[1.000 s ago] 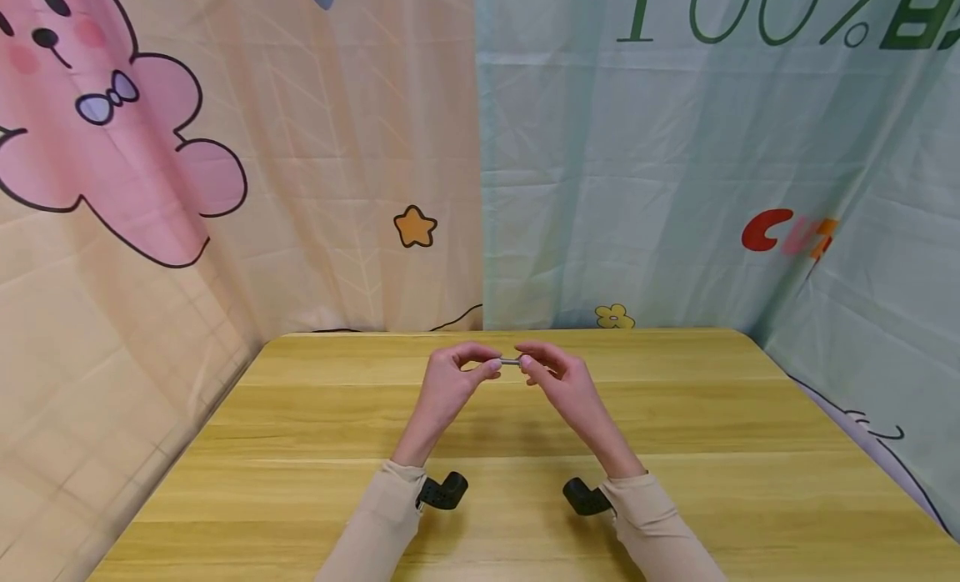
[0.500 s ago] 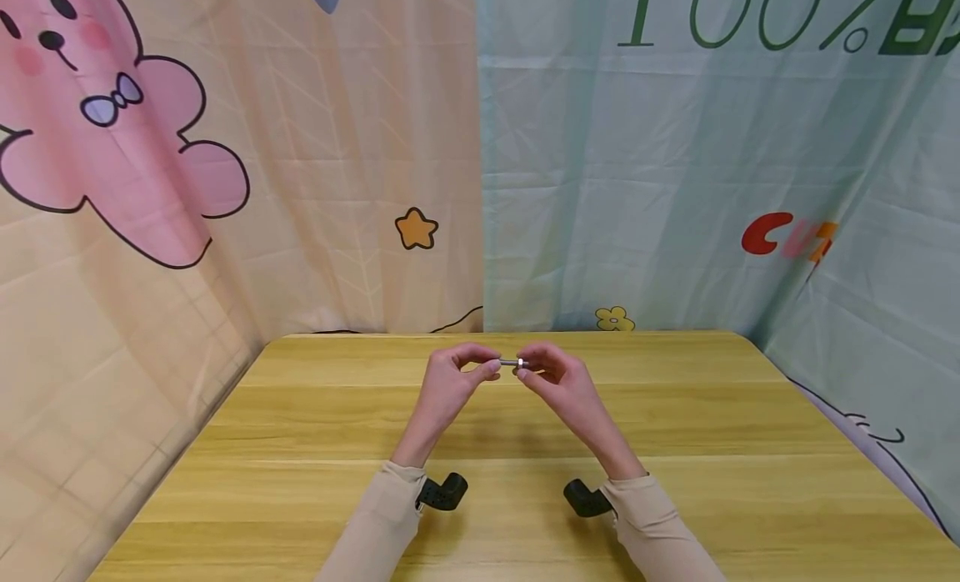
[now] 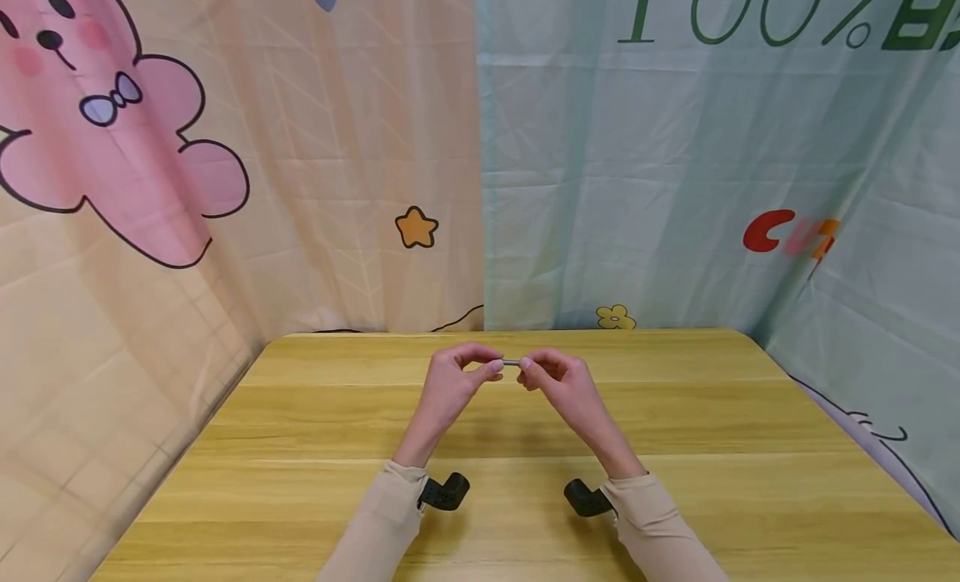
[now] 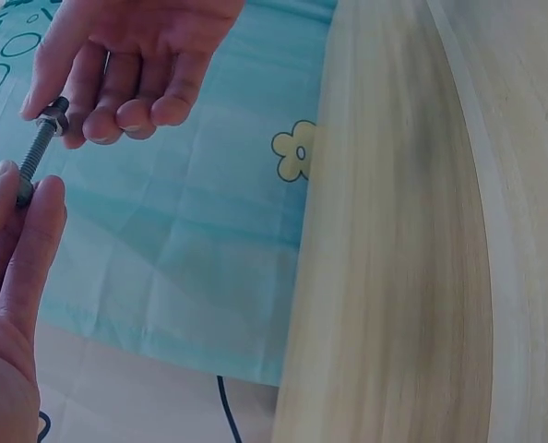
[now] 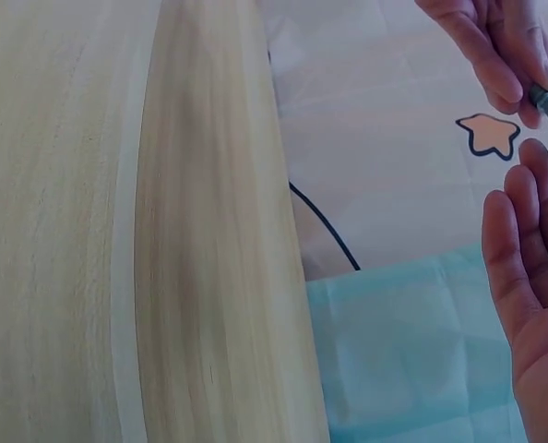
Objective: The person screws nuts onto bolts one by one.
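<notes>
A metal bolt (image 4: 39,152) with a threaded shank is held level above the far part of the table, between both hands. Thumb and fingers of my left hand (image 3: 450,382) pinch it at the head end. A hex nut (image 4: 54,115) sits on the shank close to the other end, whose tip sticks out past it. My right hand (image 3: 564,383) grips the nut between thumb and forefinger; its other fingers lie loosely bent in the left wrist view. From the head view the right fingertips hide the nut, and only a short grey stretch of shank shows.
Under the hands lies a wood-grain table (image 3: 480,515). Behind it hangs a printed curtain (image 3: 645,190), with more cloth along both sides. A black wrist camera (image 3: 446,491) sticks out at the left cuff, another camera (image 3: 587,498) at the right.
The right thumb dropped below the nut, leaving it visible half a second ago, then came back up over it. The left hand and bolt stay nearly still.
</notes>
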Demonstrator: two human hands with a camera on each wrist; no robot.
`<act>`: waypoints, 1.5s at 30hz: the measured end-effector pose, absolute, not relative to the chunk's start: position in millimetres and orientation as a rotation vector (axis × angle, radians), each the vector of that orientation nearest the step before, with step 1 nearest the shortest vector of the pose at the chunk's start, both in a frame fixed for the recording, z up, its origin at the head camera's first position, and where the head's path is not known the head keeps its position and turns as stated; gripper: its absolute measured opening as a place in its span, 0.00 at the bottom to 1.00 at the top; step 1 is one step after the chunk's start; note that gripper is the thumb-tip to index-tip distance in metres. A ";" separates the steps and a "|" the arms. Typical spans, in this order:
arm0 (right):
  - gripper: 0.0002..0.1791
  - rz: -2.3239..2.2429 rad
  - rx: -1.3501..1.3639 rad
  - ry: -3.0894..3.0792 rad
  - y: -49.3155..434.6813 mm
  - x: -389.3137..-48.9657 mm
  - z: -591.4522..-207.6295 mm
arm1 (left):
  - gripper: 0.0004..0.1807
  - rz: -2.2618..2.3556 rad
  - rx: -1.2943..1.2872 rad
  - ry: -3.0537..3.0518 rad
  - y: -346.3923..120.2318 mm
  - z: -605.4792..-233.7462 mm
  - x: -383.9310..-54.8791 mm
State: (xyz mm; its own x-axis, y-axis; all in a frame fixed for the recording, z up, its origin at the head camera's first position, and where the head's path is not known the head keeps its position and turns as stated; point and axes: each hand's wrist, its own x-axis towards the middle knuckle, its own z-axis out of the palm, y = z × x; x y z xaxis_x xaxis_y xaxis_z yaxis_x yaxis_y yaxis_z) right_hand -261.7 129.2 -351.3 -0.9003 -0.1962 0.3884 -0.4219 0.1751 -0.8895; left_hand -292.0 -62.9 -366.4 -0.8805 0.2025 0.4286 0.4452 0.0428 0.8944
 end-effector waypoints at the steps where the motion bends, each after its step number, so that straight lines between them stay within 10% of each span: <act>1: 0.10 1.815 0.597 -2.261 129.2 -261.7 -351.3 | 0.08 -1.945 -0.671 -2.128 -62.8 -366.4 -292.0; 45: 0.16 1.785 0.610 -2.283 140.2 -279.5 -368.6 | 0.07 -1.960 -0.636 -2.098 -63.9 -365.9 -293.3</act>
State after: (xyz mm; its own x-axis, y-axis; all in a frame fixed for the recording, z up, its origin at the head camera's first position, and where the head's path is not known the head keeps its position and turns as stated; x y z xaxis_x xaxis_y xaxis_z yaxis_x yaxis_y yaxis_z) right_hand -279.5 140.2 -368.6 -0.8995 -0.2072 0.3847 -0.4234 0.1952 -0.8847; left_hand -293.3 -63.9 -365.9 -0.8872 0.1727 0.4278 0.4386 0.0277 0.8983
